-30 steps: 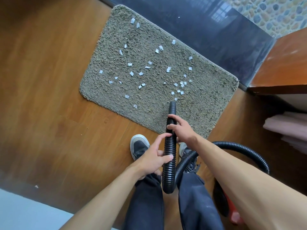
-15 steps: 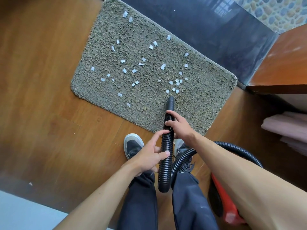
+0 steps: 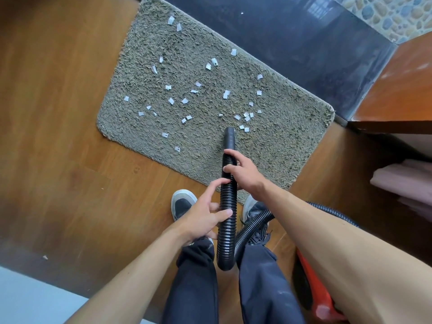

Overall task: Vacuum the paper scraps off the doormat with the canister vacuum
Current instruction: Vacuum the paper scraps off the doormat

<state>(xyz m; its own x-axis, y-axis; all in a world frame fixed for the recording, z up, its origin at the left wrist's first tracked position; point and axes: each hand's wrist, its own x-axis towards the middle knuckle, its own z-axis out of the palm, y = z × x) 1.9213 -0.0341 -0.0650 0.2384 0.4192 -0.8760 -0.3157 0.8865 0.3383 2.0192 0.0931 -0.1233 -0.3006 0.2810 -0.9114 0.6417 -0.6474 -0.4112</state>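
Both grips on the vacuum hose, nozzle down on the doormat.

My right grip (image 3: 245,174) curls over the ribbed black hose (image 3: 228,206) just behind the smooth nozzle (image 3: 229,136). My left grip (image 3: 203,216) wraps thumb and fingers round the hose lower down, nearer my legs. The nozzle points onto the grey-green doormat (image 3: 280,141) near its front edge, just beside a cluster of white paper scraps (image 3: 244,128); more scraps lie scattered across the mat. The hose loops back past my shoes to the red canister vacuum (image 3: 323,298) on the wooden floor (image 3: 58,160) at my right.
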